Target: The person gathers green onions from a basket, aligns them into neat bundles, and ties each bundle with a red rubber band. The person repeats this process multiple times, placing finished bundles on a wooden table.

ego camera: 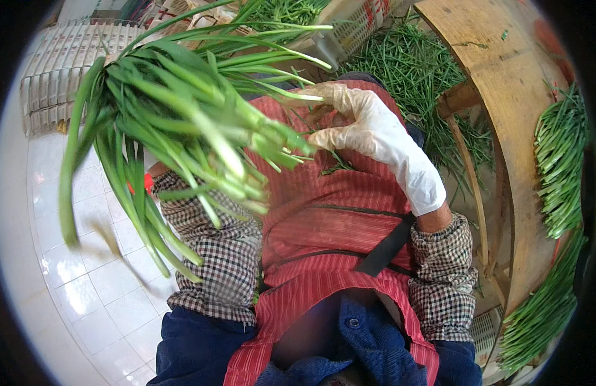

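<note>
A loose bunch of garlic chives (182, 111) is raised in front of me on the left, blurred in places. Its pale cut ends point right and down, while long leaves droop to the left. My left hand is hidden behind the bunch; the checked sleeve (211, 246) and a red band (142, 183) at the wrist lead up to it, and the bunch rests in its grasp. My right hand (360, 125), in a stained white glove, is beside the stalk ends with thumb and fingers apart. Some stalk tips overlap its fingertips. Leaf scraps (337, 164) lie on my red striped apron (327, 188).
To the right stands a wooden bench (500, 72) bearing bundled chives (563, 164) and a second pile (544, 309). Loose green trimmings (409, 62) cover the floor beyond my knees. White plastic crates (80, 53) stand at upper left, above the tiled floor (80, 289).
</note>
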Available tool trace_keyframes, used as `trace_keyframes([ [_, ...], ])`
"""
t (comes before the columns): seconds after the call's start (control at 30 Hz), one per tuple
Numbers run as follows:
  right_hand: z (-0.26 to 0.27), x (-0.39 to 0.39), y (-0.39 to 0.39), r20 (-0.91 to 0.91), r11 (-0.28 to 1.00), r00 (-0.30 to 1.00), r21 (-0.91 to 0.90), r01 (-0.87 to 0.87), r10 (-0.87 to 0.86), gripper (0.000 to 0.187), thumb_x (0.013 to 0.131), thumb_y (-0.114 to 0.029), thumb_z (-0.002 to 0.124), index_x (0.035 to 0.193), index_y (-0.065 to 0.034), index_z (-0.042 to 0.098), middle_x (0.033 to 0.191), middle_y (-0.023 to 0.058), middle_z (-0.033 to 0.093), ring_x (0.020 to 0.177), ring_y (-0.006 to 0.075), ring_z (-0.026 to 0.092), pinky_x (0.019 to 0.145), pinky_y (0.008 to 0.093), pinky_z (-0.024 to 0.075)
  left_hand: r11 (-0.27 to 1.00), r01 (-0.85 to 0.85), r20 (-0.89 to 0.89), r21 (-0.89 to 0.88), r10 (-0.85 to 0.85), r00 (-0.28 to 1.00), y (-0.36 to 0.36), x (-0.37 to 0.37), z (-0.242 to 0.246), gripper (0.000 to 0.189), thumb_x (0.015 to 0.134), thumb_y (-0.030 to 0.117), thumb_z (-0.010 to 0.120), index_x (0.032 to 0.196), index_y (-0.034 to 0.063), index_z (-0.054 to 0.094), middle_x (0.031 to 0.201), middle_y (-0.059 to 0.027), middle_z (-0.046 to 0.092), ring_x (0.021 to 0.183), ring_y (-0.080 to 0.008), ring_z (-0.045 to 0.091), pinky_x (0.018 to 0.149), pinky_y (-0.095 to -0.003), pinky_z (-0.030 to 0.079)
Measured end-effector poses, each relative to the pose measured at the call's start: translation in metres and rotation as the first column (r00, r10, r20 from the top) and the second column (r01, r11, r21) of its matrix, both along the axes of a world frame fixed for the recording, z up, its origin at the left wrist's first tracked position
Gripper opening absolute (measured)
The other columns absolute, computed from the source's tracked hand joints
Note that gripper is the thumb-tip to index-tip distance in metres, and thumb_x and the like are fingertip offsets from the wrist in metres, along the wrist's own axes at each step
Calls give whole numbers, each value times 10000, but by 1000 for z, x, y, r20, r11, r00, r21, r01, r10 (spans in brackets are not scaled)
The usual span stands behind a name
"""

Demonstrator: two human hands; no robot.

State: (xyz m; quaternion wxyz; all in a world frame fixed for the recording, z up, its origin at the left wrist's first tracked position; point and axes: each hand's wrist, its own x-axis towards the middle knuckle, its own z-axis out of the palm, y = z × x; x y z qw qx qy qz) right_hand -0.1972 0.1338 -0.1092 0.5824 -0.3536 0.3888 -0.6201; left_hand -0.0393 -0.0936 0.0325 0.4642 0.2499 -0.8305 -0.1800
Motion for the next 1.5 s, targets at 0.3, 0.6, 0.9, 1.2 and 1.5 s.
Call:
trace_keyframes([
  [0.3,-6,19,-1,16,998,999,27,-53,52,606,809,-14,760,1375,-50,546,1296,139,631,1112,212,630,950,346,526,977,-145,189,-154,174,967,1,14,-19,171,886,115,595,938,-40,646,825,-149,659,716,-269,634,656,-362,495],
  [0.6,-21,38,-23,9,995,1000,103,0,0,373,882,-57,713,1238,29,638,1089,81,706,902,116,650,819,265,530,930,-177,335,-324,287,897,-11,19,-24,168,802,-17,551,882,-71,688,815,-224,664,723,-384,628,656,-406,490],
  [0.9,-12,42,-42,141,983,983,155,97,-120,359,864,-138,766,1158,40,664,849,58,710,674,91,634,593,231,501,529,-186,364,-828,759,540,-49,13,-47,175,849,-6,515,769,-18,671,736,-135,647,708,-288,628,644,-376,468],
  [1.2,-9,13,-20,87,956,967,197,218,-239,206,853,-211,771,887,-21,700,661,-1,645,540,48,544,486,207,390,545,-179,371,-819,742,559,-52,-15,-51,189,868,26,505,766,15,664,736,-112,636,715,-263,619,650,-367,457],
  [1.5,-22,27,-25,-107,945,954,141,294,-281,145,868,-136,718,894,2,682,647,7,610,545,61,516,496,242,393,484,-70,441,-872,841,312,-29,54,-88,204,887,58,495,763,47,657,737,-90,625,723,-239,610,657,-358,446],
])
